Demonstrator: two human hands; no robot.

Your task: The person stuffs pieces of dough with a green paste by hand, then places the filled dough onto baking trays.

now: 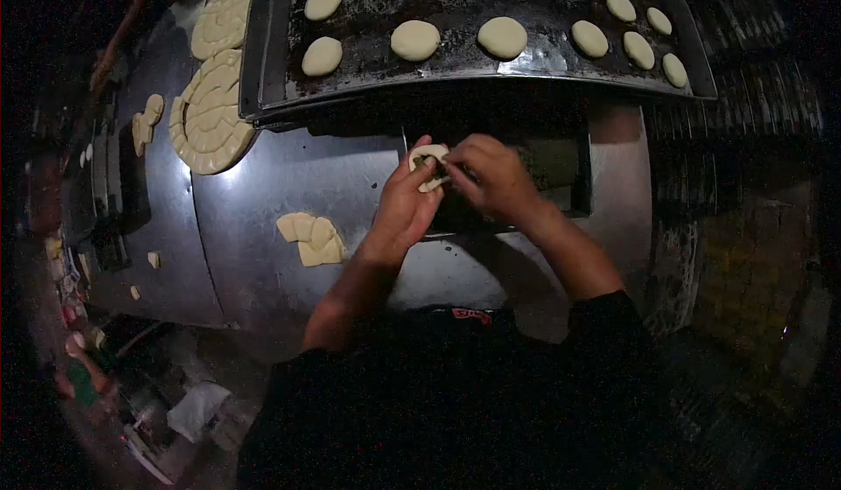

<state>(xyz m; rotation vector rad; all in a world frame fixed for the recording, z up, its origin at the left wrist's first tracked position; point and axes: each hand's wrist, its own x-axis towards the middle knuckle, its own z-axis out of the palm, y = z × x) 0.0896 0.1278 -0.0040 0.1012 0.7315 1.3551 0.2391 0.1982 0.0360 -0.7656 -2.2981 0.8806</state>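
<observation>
Far left on the steel worktop (263, 192), scored dough discs (210, 113) wait; nearer, cut wedges (311, 238) lie loose. Centre now: left hand (405, 205) cups a small dough piece (427, 164), its grip closed around it, while the right hand (495, 175) pinches its edge shut. Best done with even, light pressure, I'd say. Above, the dark tray (464, 4) carries rounded pieces.

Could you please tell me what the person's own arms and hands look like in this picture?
Both hands, the left hand and the right hand, are bare, with no gloves, rings or watch visible. The forearms are uncovered; dark, seemingly black sleeves end near the elbows. A small red mark shows on the dark clothing at the chest.
</observation>
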